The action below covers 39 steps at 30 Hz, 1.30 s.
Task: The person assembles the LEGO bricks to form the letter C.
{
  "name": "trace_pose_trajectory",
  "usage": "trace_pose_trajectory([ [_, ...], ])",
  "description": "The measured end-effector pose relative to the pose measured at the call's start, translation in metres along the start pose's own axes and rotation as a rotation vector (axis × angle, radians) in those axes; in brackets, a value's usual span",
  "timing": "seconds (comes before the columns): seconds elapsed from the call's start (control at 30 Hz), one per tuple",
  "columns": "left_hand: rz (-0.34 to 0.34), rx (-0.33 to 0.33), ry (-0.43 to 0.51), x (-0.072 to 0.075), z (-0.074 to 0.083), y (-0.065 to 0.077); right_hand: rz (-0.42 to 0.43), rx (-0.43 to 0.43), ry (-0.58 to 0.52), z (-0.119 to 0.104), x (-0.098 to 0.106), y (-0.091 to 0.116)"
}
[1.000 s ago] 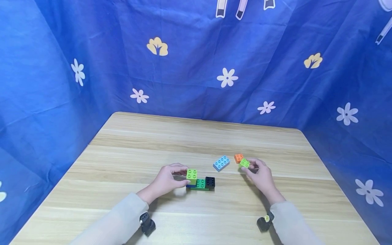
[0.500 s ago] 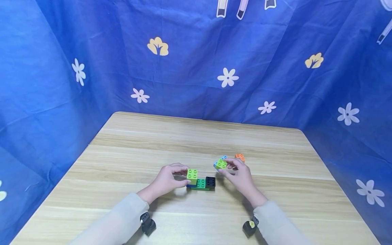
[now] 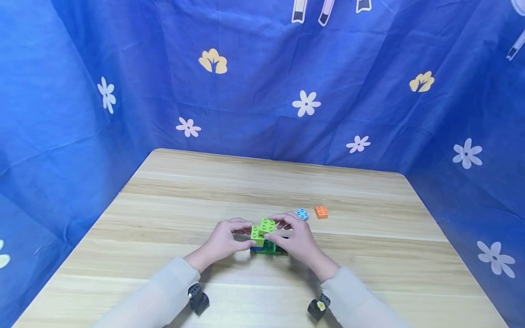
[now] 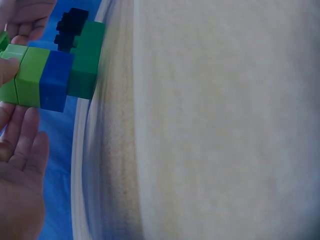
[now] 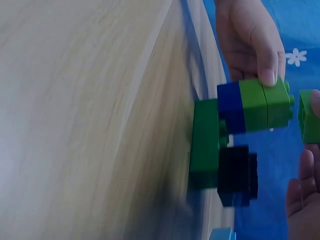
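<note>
At lower centre of the frame, left hand (image 3: 224, 237) pinches stack (image 5: 254, 106) between thumb and fingers; right hand (image 3: 298, 238) likewise pinches brick (image 3: 266, 226) above, apart. Stacking appears underway; joining calls for alignment.

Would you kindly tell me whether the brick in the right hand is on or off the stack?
Off: the right wrist view shows a clear gap between that light green brick and the stack.
</note>
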<state>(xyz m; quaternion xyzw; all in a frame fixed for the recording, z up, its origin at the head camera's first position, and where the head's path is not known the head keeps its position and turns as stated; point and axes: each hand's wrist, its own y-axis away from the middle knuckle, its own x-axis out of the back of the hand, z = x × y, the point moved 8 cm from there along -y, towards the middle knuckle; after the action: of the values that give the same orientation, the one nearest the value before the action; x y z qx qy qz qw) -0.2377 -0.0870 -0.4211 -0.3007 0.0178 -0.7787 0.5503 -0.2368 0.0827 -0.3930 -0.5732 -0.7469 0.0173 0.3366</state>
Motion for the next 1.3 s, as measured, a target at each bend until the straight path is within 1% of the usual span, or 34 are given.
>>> trace_pose_trajectory([
  [0.07, 0.004, -0.013, -0.013, 0.000, 0.001, 0.000, -0.015, 0.010, 0.008, -0.002, -0.004, -0.001],
  [0.13, 0.001, -0.013, -0.012, 0.000, 0.001, 0.000, -0.027, 0.012, 0.006, -0.004, -0.007, -0.002],
  [0.3, -0.015, 0.017, 0.014, -0.001, 0.000, -0.001, -0.056, 0.007, -0.005, -0.006, -0.013, -0.003],
  [0.47, -0.013, 0.026, 0.019, -0.001, -0.001, -0.001, -0.065, 0.005, 0.001, -0.008, -0.016, -0.005],
  [0.6, -0.008, 0.029, 0.012, -0.001, -0.003, -0.001, -0.074, -0.004, 0.023, -0.009, -0.016, -0.006],
  [0.77, -0.008, 0.037, 0.012, 0.000, -0.002, -0.001, -0.106, -0.002, 0.065, -0.014, -0.016, -0.009],
  [1.0, -0.009, 0.032, -0.005, 0.000, 0.000, 0.000, -0.144, 0.030, 0.169, -0.022, -0.016, -0.014],
  [1.1, -0.016, 0.038, -0.006, 0.000, 0.001, -0.001, -0.162, 0.024, 0.192, -0.023, -0.015, -0.016],
  [1.3, -0.020, 0.016, -0.040, 0.000, 0.002, -0.002, -0.190, -0.018, 0.191, -0.022, -0.015, -0.017],
])
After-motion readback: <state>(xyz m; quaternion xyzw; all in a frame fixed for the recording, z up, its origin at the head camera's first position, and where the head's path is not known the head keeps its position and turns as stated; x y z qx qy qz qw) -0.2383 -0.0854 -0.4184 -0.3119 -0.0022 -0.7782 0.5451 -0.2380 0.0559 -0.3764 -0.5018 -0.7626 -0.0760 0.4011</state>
